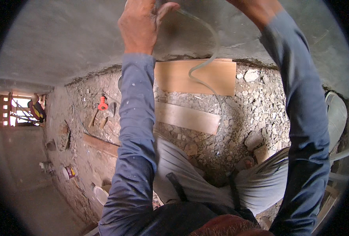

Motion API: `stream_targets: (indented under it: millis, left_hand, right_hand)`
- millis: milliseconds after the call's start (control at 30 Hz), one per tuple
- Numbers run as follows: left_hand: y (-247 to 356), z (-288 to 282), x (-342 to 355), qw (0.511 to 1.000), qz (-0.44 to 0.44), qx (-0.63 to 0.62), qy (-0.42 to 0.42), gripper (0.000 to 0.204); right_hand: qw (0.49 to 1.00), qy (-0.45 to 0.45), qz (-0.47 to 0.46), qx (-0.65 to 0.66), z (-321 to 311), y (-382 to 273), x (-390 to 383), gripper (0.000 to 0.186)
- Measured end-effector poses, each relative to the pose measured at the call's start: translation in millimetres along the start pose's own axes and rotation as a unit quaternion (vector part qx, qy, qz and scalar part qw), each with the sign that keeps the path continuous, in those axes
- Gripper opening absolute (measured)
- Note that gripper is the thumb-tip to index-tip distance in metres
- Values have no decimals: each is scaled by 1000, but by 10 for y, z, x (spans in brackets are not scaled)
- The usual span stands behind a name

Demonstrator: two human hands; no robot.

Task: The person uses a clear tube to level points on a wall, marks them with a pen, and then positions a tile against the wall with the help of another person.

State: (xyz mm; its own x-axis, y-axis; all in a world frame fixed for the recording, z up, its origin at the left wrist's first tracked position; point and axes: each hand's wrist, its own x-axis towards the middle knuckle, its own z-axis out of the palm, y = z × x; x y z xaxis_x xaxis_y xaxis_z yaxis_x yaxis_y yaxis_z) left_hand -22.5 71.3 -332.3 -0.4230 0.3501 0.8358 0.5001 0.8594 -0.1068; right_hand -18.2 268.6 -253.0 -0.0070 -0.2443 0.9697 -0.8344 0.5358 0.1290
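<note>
At the top edge, my left hand (139,27) is raised against the grey wall (76,43), its thumb pointing right. From beside that thumb a clear flexible hose (215,37) runs out, curves down over the tan boards and ends up on the rubble. The hand appears closed on the hose, though its fingertips are partly cut off. Only the wrist and back part of my right hand (257,10) show, also up by the wall; its fingers lie outside the picture.
A tan board (198,76) and a narrower plank (190,117) lie on rubble. Orange-handled tool (102,104), a wooden strip (99,144) and a small bucket (69,172) are to the left. A pale container (336,118) stands right. Far left, a person (36,108) is by a window opening.
</note>
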Motion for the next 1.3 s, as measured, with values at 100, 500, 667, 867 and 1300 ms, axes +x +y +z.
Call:
stream_targets:
  millis: [100, 500, 667, 867, 1300]
  left_hand:
    - [52, -147, 26, 1000, -14, 7, 5, 94]
    - [21, 109, 5, 992, -56, -103, 55, 94]
    - [109, 34, 88, 996, -8, -72, 42, 92]
    - [-73, 245, -30, 986, 67, -128, 77, 84]
    - [-137, 327, -164, 989, -3, -109, 99, 60]
  right_hand:
    - [998, 26, 49, -39, -414, -177, -567, 20]
    - [871, 149, 443, 154, -423, -1074, -2092, 59]
    - [891, 89, 425, 132, -466, -1176, -2093, 50]
    - [894, 32, 418, 158, -312, -1124, -2271, 30]
    - [900, 4, 432, 59, -222, -1186, -2192, 34]
